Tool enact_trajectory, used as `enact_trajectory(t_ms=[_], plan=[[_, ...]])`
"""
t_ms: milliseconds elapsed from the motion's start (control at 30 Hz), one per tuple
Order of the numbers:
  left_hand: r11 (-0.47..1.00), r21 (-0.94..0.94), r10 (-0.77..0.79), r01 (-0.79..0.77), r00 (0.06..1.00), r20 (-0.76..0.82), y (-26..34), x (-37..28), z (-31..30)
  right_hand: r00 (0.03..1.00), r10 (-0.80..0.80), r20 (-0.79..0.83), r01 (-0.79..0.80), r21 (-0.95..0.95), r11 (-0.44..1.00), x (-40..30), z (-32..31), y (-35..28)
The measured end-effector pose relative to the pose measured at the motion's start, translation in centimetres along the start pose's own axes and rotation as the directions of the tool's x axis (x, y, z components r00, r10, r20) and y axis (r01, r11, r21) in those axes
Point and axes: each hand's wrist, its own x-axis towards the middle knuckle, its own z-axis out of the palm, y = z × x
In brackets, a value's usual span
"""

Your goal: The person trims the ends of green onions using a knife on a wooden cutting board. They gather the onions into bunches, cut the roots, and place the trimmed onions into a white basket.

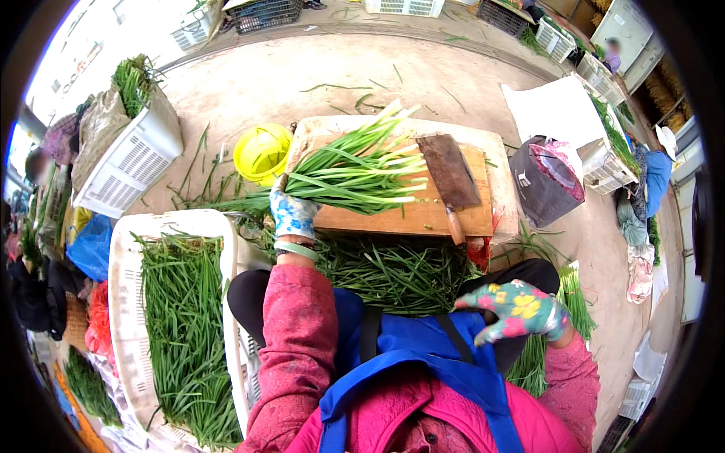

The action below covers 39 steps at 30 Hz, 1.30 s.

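My left hand, in a blue-and-white glove, grips a bunch of garlic chives. The pale stem ends point right, over a wooden cutting board. On the board's right side lies a cleaver with a dark, stained blade, its wooden handle towards me. My right hand, in a green floral glove, hovers near my right knee with fingers apart and nothing in it. Loose green leaves fill the space below the board, in front of my blue apron.
A white plastic crate of chives stands at my left. Beyond the board's left edge is a yellow bucket. A dark bag stands to the right, and tied chives lie beside my right leg. Other people sit among crates farther off.
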Motion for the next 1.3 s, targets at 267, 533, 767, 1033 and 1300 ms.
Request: enact_trajectory(t_ms=[267,533,767,1033,1300], plan=[[0.996,0.081,0.032,-0.036,0.998,0.053,0.3,0.0,-0.3,0.570,-0.460,-0.681,-0.130,-0.627,0.768,13.1,-2.1,-3.0],[0.986,0.076,0.129,-0.145,0.973,0.191,0.3,-2.0,0.2,0.631,-0.299,-0.716,-0.367,-0.615,0.698,18.3,2.7,0.2],[0.994,-0.111,-0.004,0.005,1.000,0.011,-0.3,-1.5,0.9,0.631,0.281,-0.723,0.185,0.492,0.851,19.3,1.3,1.1],[0.998,-0.060,0.035,-0.029,0.995,0.095,0.3,-1.4,0.0,0.613,0.354,-0.706,0.336,0.639,0.692,20.3,-1.5,1.8],[0.999,-0.040,0.019,-0.020,1.000,-0.025,0.5,-1.6,1.0,0.764,0.138,-0.631,0.322,0.558,0.765,19.2,-1.1,5.4]])
